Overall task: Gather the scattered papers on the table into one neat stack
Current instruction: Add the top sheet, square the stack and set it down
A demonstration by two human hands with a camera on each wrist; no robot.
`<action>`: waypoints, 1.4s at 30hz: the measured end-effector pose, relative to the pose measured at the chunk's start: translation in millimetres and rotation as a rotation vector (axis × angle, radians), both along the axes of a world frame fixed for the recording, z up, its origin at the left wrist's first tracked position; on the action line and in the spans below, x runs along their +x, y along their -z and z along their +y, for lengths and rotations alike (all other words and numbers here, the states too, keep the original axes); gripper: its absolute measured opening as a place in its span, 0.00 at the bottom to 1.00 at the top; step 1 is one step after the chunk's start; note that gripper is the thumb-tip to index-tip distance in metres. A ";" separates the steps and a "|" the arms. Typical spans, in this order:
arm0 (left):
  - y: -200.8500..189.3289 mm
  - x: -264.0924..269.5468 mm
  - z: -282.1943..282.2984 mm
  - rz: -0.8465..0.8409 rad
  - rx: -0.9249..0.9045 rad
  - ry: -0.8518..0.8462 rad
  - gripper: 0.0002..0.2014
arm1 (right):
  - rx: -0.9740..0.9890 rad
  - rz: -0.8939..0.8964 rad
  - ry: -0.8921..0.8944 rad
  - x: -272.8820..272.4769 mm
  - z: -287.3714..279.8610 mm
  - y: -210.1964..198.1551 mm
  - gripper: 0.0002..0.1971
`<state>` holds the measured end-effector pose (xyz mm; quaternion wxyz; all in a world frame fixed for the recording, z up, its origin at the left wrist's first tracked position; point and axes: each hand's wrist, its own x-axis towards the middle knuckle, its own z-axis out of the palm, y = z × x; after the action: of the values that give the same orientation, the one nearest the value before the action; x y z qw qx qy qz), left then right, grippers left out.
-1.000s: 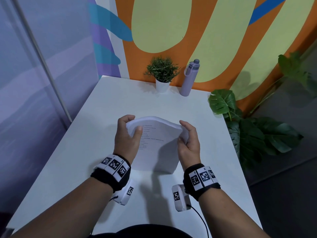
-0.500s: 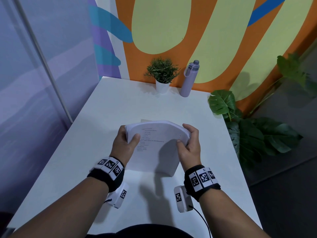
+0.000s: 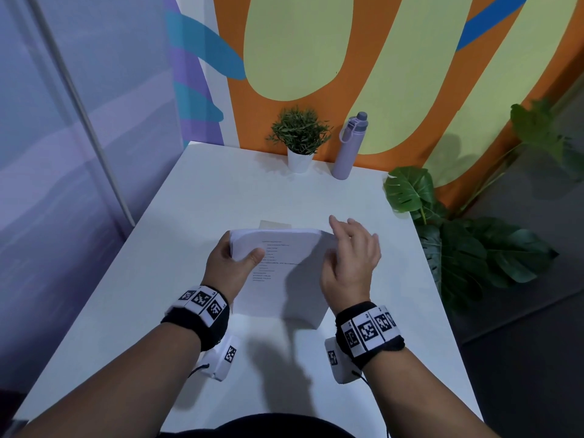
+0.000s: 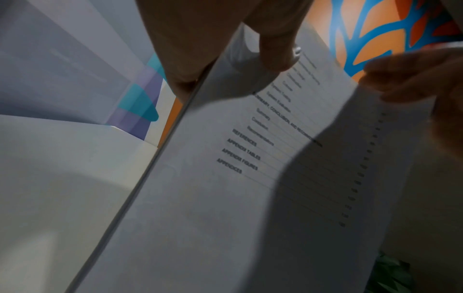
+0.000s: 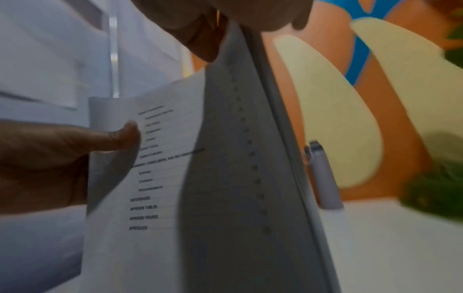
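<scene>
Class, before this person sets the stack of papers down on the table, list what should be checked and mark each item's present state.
1. Left hand grips the stack of papers: ok.
2. Right hand has a grip: not ok, fingers spread at the edge.
3. Stack edges squared: cannot tell.
4. Bottom edge resting on the table: ok.
5. Every sheet gathered: not ok, a beige sheet shows behind the stack.

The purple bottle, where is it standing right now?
In the head view the purple bottle stands upright at the table's far edge, against the orange wall, just right of the little potted plant.
</scene>
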<state>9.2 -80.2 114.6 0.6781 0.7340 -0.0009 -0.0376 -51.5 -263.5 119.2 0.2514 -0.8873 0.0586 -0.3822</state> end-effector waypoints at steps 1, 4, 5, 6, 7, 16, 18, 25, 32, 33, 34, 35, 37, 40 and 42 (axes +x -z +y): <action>0.0 -0.1 1.5 -0.002 -0.006 0.009 0.11 | -0.160 0.033 0.032 -0.2 6.2 -7.0 0.32; -0.2 -1.0 2.9 -0.019 -0.026 0.026 0.12 | -0.481 0.149 -0.061 2.0 33.6 -23.9 0.31; 0.9 -0.2 2.4 -0.017 -0.027 0.023 0.11 | -0.516 0.185 -0.115 3.3 43.2 -25.9 0.31; 1.1 0.4 2.1 -0.013 -0.022 0.020 0.10 | -0.522 0.214 -0.172 4.9 52.0 -26.4 0.30; 0.8 0.9 2.1 -0.008 -0.016 0.023 0.09 | -0.516 0.245 -0.229 6.2 59.1 -25.7 0.30; -4.4 -3.9 1.9 -0.011 -0.047 0.038 0.08 | -0.563 0.410 -0.348 4.1 70.9 -22.4 0.33; -5.6 -5.4 0.0 0.008 -0.060 0.035 0.10 | -0.547 0.408 -0.324 2.8 67.3 -24.8 0.32; -2.8 -2.8 2.5 0.025 -0.010 -0.011 0.09 | -0.560 0.420 -0.130 2.7 43.2 -22.1 0.31; -4.0 -1.6 3.6 0.042 0.000 -0.013 0.09 | -0.329 0.310 0.139 0.3 -16.5 -10.8 0.17; -3.8 -1.5 3.7 0.046 0.001 -0.018 0.08 | -0.192 0.285 0.056 -0.4 -22.2 -8.1 0.15; -3.9 -2.0 3.2 0.041 0.005 -0.024 0.08 | -0.051 0.264 -0.041 -1.0 -25.1 -5.5 0.14; -3.4 -2.7 2.5 0.022 0.015 -0.036 0.08 | 0.041 0.232 -0.108 -1.6 -26.1 -2.9 0.13; -3.8 -4.7 -0.1 -0.042 0.020 -0.080 0.09 | 0.091 0.163 -0.149 -2.2 -23.9 0.4 0.15; -9.3 -10.3 -6.7 -0.101 -0.025 -0.179 0.10 | 0.104 0.122 -0.157 -2.4 -23.1 5.4 0.16; -13.4 -12.9 -11.0 -0.103 -0.062 -0.246 0.11 | 0.115 0.113 -0.165 -2.1 -24.9 6.8 0.16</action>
<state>-3.7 -91.2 128.0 0.6991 0.7081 0.0533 0.0837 -53.6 -288.5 112.3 0.3290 -0.8932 0.0212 -0.3057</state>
